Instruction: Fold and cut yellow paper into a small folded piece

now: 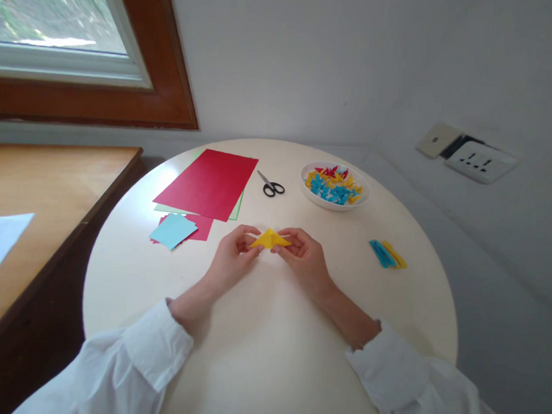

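The yellow folded paper (270,238), over the white table's (267,332) middle, has its long axis running nine to three o'clock — its blunt peak towards twelve. The left hand (235,250) pinches the nine-o'clock end, the right hand (306,255) the three-o'clock end — fingers closed on both.

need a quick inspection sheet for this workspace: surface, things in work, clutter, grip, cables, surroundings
Surface: round white table.
Things in work: yellow folded paper, its peak pointing away from the person.
Clutter: scissors left of a white dish of red, yellow and blue paper pieces; red sheet at left, light-blue paper nearer; narrow blue pieces and yellow pieces at right.
Grip: left hand and right hand each pinch one end of the yellow folded paper.
Cables: nothing seen.
Surroundings: window, wooden desk, wall socket.
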Demonstrator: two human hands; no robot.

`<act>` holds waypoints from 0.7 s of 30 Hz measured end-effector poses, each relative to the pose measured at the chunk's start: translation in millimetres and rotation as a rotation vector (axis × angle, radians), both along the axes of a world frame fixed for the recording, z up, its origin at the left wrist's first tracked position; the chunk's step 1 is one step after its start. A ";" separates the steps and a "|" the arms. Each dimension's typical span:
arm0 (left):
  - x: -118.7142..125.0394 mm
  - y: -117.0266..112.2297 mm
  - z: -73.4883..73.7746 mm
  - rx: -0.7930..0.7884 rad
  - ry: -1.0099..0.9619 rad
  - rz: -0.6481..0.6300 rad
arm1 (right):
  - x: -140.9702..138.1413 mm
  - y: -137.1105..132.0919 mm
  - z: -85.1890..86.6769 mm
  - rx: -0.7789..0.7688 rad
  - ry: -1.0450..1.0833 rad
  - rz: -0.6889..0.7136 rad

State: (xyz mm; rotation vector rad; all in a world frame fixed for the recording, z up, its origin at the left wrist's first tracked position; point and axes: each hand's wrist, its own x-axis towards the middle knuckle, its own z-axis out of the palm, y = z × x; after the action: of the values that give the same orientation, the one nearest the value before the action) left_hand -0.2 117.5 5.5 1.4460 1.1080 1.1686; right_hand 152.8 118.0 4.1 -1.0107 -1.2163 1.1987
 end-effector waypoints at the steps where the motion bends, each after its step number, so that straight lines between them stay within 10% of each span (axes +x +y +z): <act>1: 0.1 0.1 0.1 -0.002 -0.005 -0.001 | 0.0 0.2 -0.2 -0.005 -0.005 -0.007; 21: 4.7 -4.3 6.2 -0.267 -0.357 0.035 | -0.1 -2.3 1.5 -0.009 0.023 0.018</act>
State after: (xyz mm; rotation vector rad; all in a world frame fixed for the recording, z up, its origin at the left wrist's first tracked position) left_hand 4.5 113.2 11.8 0.9729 0.9961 1.1963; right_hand 152.7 115.7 5.6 -0.9915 -1.2053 1.2276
